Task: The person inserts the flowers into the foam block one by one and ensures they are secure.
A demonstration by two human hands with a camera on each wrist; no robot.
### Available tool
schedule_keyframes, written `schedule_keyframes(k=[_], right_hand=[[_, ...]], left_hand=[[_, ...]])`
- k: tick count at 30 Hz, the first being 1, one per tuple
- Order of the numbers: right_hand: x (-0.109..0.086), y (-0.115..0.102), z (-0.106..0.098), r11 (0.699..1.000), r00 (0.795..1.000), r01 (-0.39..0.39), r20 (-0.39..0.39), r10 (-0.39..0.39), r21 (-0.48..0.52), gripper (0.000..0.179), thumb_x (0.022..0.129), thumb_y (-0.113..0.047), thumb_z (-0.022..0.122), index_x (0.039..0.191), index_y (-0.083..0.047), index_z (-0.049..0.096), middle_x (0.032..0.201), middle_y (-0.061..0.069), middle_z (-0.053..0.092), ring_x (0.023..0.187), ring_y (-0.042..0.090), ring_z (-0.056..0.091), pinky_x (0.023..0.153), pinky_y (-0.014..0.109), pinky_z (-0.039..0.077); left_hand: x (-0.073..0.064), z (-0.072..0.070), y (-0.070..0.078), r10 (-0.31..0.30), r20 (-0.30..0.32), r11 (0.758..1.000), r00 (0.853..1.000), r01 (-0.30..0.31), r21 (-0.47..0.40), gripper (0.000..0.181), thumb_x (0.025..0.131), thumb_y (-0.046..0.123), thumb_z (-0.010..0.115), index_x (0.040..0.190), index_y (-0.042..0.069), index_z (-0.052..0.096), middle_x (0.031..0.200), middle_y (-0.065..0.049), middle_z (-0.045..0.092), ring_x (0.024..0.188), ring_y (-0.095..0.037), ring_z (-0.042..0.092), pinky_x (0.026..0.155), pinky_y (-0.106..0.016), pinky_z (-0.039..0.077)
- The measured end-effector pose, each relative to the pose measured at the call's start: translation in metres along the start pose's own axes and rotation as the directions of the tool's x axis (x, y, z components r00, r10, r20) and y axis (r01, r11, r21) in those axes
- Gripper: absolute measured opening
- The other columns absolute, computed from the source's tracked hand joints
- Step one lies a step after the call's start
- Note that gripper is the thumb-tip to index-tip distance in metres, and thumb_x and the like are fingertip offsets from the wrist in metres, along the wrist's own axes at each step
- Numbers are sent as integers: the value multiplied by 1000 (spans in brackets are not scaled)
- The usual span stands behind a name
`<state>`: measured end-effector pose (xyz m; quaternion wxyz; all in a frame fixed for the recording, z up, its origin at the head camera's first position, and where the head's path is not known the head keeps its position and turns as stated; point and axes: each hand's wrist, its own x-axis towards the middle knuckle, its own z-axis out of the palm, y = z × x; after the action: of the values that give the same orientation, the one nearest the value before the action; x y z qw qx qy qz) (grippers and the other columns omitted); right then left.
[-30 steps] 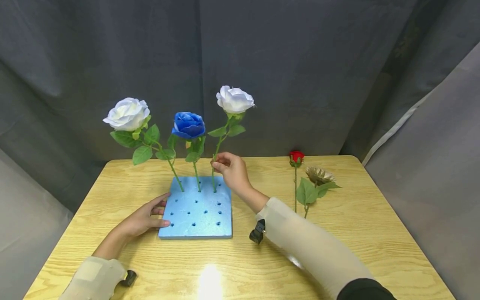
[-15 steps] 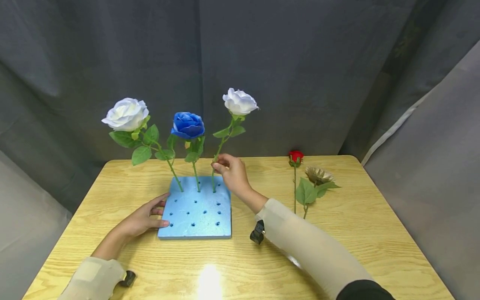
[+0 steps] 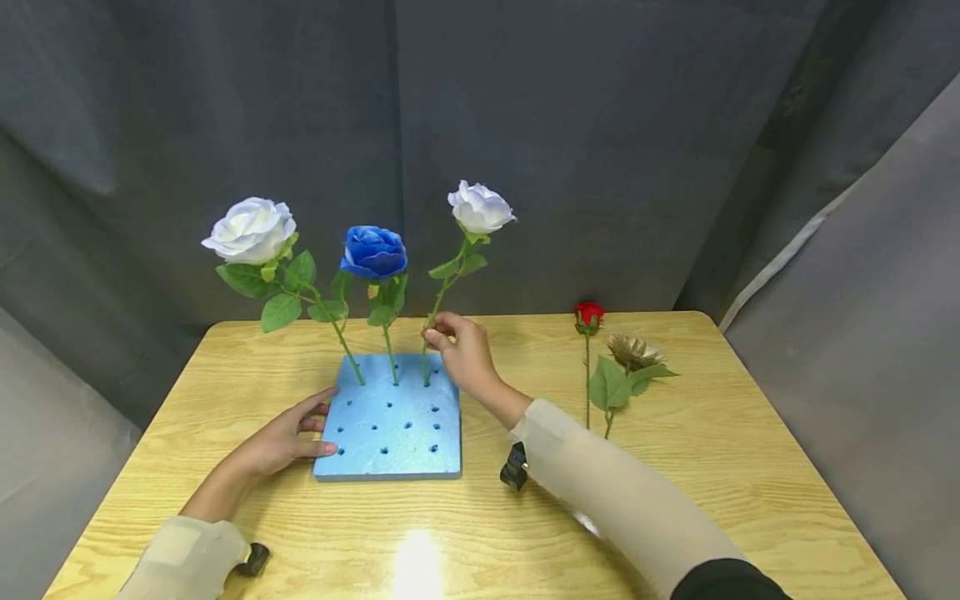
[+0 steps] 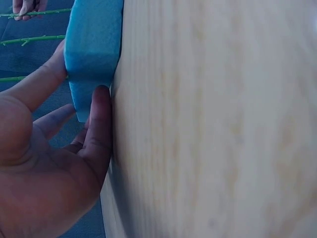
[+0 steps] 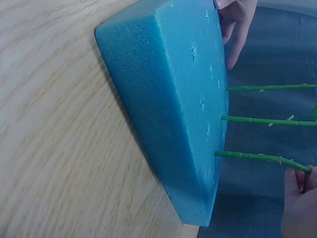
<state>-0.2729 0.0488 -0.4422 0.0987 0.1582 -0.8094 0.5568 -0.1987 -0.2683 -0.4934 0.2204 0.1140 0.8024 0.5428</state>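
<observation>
A blue foam block (image 3: 405,433) with rows of small holes lies on the table. Its left edge is held by my left hand (image 3: 288,437), thumb over the top face and fingers along the side. My right hand (image 3: 465,354) pinches the green stem of a white rose (image 3: 480,208) partway up, and the stem's lower end stands in a hole at the block's far right. Left of it, a blue rose (image 3: 374,252) and a larger white rose (image 3: 251,232) also stand in the far part of the block. In the right wrist view three green stems (image 5: 267,120) rise from the block.
On the wooden table (image 3: 720,467), to the right, lie a red rose (image 3: 588,317) and a dull gold flower (image 3: 635,352) with green leaves. My right forearm partly covers their stem ends. A grey curtain (image 3: 570,150) hangs behind the table.
The right white rose's head has leaned to the right and dropped slightly, with my right hand on its stem throughout. My left hand stays at the block's edge.
</observation>
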Motion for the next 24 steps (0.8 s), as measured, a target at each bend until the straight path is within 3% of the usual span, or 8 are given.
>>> schedule_keyframes(k=[10,17,24], right_hand=[[-2,-3,-2,998,999,-16,39,13,65,11,101,-8,65,108,-1,71,99,11,72,94,23,71,81,26,59],[-4,-2,-3,990,999,-25,50,18,136,14,101,-7,66,109,2,71,100,14,72,93,26,71,86,41,60],[-7,0,-6,988,998,-20,55,12,150,16,100,-7,66,111,2,74,105,14,75,96,25,72,85,30,59]], left_hand=[[0,-1,-1,6,-3,999,1000,-6,39,100,90,17,82,165,4,17,153,-29,31,129,-41,43,86,-29,55],[0,-1,-3,8,-10,998,1000,-7,64,100,90,19,82,165,5,18,154,-29,30,132,-44,41,88,-30,54],[0,-2,-3,12,-9,997,1000,-11,70,101,90,20,82,165,6,17,155,-29,30,133,-44,40,90,-31,53]])
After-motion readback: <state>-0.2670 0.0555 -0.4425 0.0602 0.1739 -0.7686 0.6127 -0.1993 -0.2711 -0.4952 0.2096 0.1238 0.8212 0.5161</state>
